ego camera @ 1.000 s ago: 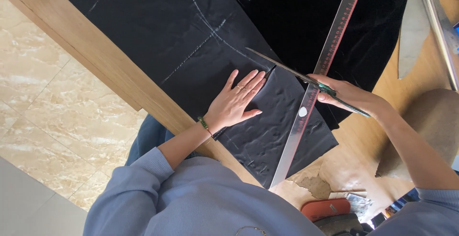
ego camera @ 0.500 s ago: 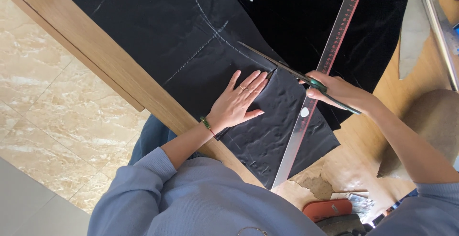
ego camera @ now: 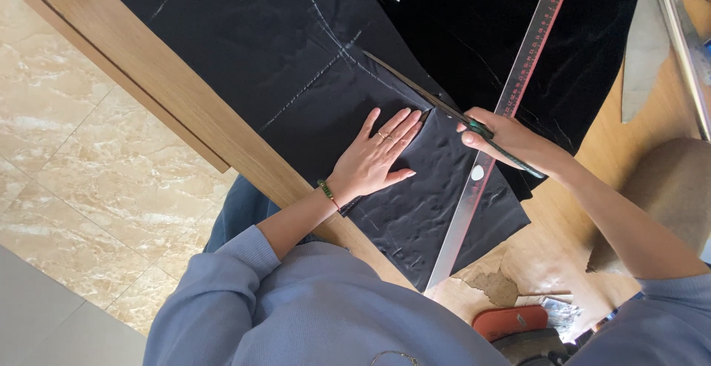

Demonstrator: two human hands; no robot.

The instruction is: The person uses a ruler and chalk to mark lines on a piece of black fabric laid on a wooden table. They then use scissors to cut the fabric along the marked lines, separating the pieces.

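since the black cloth point(ego camera: 296, 62) lies flat on the wooden table point(ego camera: 148, 77) right in front of me, my left hand point(ego camera: 374, 158) presses on it, open wide with fingers spread. my right hand point(ego camera: 503, 140) is closed around the green handles of the scissors point(ego camera: 437, 103), and the long thin blades sit along a chalk line point(ego camera: 326, 25). if my flat hand slips, i think the cloth could bunch up and the cut would go crooked — my fingertips are near the blades too. the cloth is dark, soft and a bit crinkly by the corner. a long shiny metal ruler point(ego camera: 511, 99) lies across it, just beside my right hand — hard, straight and thin.
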